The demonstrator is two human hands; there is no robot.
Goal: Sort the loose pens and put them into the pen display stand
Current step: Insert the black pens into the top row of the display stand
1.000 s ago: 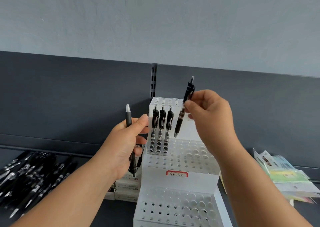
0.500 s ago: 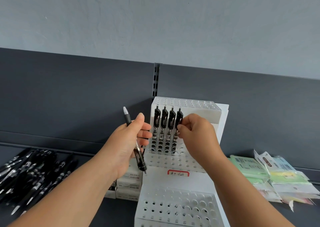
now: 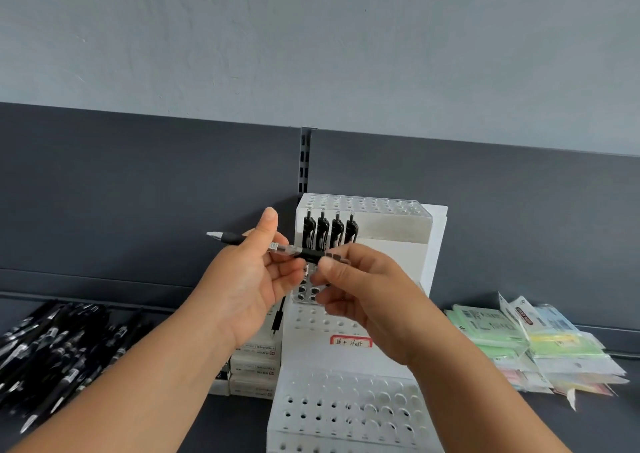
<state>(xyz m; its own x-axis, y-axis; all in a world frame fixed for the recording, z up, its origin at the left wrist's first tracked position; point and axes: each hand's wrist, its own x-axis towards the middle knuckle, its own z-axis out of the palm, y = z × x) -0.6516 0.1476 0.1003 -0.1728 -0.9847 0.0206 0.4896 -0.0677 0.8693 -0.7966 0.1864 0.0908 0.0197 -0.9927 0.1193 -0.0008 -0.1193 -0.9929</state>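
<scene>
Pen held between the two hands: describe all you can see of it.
The pen lies nearly level, tip pointing left: pale cone tip, black rubbery grip, clear plastic barrel, black clip end. The left hand holds its barrel; the right hand pinches the clip end. It hangs before the display stand.

Bare forearms, short fingernails: left hand [image 3: 250, 279] on the arm at seven o'clock, right hand [image 3: 367, 300] at five o'clock.

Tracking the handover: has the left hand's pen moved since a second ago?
Yes. The pen has tipped from upright to level, its clip end now in front of the display stand.
</scene>
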